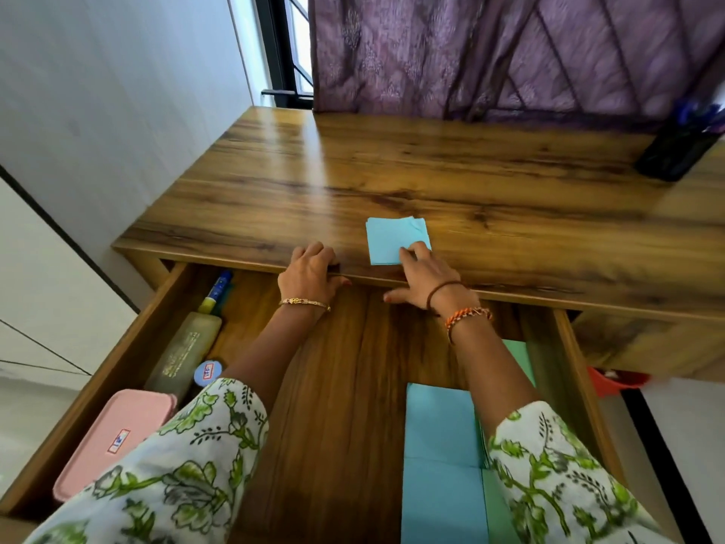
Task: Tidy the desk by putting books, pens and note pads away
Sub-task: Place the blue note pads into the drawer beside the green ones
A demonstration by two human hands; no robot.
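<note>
Floral sleeves (164, 465) nearest, reaching over open drawer (333, 386); bare wood down its middle, blue sheets (443, 457) near right, pink box (113, 437) near left. Left hand (310, 274) curled over desk (392, 170) near edge. Right hand (427, 274), fingers pressing blue note pad (392, 239) just inside that edge.

A room in a home, wooden desk (392, 170) against a purple patterned curtain (510, 53), open drawer (333, 386) of household odds, pen holder (674, 151), tiled floor
</note>
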